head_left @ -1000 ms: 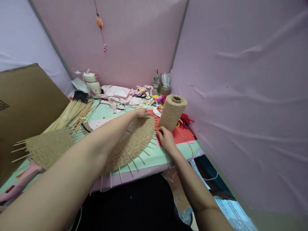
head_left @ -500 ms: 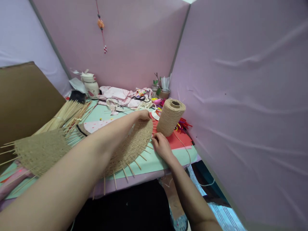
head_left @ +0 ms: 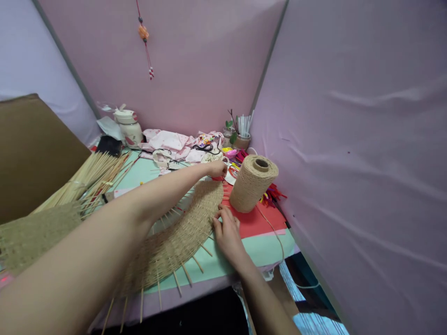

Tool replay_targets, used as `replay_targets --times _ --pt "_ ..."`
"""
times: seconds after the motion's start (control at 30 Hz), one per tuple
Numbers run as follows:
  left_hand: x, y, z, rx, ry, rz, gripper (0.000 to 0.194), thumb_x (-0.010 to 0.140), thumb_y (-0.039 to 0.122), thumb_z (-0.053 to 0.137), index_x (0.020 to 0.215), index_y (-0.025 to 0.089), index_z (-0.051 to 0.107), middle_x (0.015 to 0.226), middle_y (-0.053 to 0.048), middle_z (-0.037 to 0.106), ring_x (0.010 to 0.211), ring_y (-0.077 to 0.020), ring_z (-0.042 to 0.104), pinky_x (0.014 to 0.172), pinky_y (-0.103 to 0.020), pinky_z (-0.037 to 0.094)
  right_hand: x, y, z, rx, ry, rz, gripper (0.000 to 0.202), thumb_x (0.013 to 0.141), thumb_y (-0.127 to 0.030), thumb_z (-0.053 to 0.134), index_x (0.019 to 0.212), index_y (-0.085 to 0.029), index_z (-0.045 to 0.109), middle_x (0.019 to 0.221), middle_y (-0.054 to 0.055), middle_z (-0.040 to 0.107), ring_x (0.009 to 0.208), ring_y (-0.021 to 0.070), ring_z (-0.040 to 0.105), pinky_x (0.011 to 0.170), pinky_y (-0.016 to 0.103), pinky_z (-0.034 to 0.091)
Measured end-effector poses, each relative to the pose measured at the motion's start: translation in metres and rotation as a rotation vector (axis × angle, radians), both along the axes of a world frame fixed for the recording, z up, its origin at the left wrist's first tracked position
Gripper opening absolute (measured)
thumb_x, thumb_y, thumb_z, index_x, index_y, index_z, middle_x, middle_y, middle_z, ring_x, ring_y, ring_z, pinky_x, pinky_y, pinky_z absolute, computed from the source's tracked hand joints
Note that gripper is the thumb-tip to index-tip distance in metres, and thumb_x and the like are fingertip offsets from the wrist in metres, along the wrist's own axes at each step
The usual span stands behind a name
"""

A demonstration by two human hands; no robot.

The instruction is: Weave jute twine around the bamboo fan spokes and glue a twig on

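Note:
A curved tan woven panel (head_left: pixel 190 232) lies along the front of the table, thin sticks poking out from both its edges. My left hand (head_left: pixel 218 168) reaches across to its far right end, fingers curled down; what they hold, if anything, is hidden. At the panel's right outer edge is my right hand (head_left: pixel 228 230), thumb and bent fingers closed at the rim of the weave. A big spool of tan twine (head_left: pixel 252 186) stands just right of both hands, a strand trailing from it over the table edge. My left forearm covers part of the weave.
Bundled thin sticks (head_left: pixel 82 179) and a cardboard sheet (head_left: pixel 38 153) are at the left. A lidded jar (head_left: pixel 129 128), pink cloth (head_left: pixel 169 139) and a pot of white sticks (head_left: pixel 243 132) line the back. Red paper (head_left: pixel 265 223) lies under the spool. A fabric wall (head_left: pixel 366 163) bounds the right.
The view has shifted a little. My left hand has come off the panel's far edge to just beyond it. My right hand has moved nearer along the outer rim.

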State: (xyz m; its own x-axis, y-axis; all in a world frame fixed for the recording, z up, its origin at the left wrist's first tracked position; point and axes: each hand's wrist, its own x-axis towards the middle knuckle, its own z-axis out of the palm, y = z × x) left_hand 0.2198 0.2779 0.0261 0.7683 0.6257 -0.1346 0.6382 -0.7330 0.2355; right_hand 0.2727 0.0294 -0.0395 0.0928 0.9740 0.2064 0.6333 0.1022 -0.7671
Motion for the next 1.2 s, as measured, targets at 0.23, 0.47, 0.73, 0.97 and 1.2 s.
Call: replay_targets --times 0.23,0.47,0.73,0.97,1.2 --pt "0.018 0.015 -0.017 -0.079 -0.025 -0.123 0.014 0.073 0.024 0.061 0.078 0.017 0.072 0.079 -0.004 0.072 0.071 -0.0173 0.057 0.066 -0.025 0.039 -0.001 0.007 0.006 0.009 0.190 -0.056 0.008 0.090 -0.027 0.044 0.087 -0.023 0.051 0.119 0.009 0.061 0.123 0.0252 0.048 0.099 0.045 0.032" --pt "0.023 0.024 -0.016 -0.124 -0.097 -0.120 0.012 0.072 0.027 0.065 0.069 0.017 0.068 0.073 -0.004 0.068 0.069 -0.0169 0.054 0.066 -0.027 0.037 -0.004 0.010 0.026 0.036 0.204 -0.058 0.010 0.090 -0.030 0.044 0.087 -0.023 0.051 0.117 0.010 0.061 0.120 0.0254 0.050 0.097 0.043 0.034" --pt "0.013 0.040 0.007 -0.261 -0.157 -0.053 0.017 0.075 0.030 0.061 0.069 0.015 0.067 0.068 -0.003 0.067 0.069 -0.0155 0.057 0.064 -0.025 0.040 -0.004 0.007 0.039 0.040 0.157 -0.073 0.012 0.091 -0.031 0.045 0.083 -0.023 0.050 0.121 0.010 0.061 0.123 0.0250 0.050 0.096 0.042 0.035" --pt "0.027 0.015 0.008 -0.486 -0.138 -0.108 0.017 0.079 0.026 0.060 0.069 0.015 0.068 0.075 -0.004 0.074 0.067 -0.0121 0.063 0.065 -0.022 0.047 -0.005 0.007 0.038 0.084 0.128 -0.090 0.012 0.091 -0.031 0.045 0.084 -0.023 0.051 0.117 0.010 0.062 0.120 0.0252 0.052 0.095 0.041 0.038" --pt "0.011 0.030 0.022 -0.246 -0.242 0.185 0.012 0.079 0.021 0.062 0.083 0.014 0.071 0.087 -0.007 0.073 0.081 -0.0171 0.067 0.078 -0.025 0.048 -0.003 0.003 0.037 0.074 0.145 -0.078 0.013 0.092 -0.032 0.044 0.084 -0.023 0.050 0.118 0.010 0.061 0.120 0.0248 0.051 0.095 0.041 0.038"
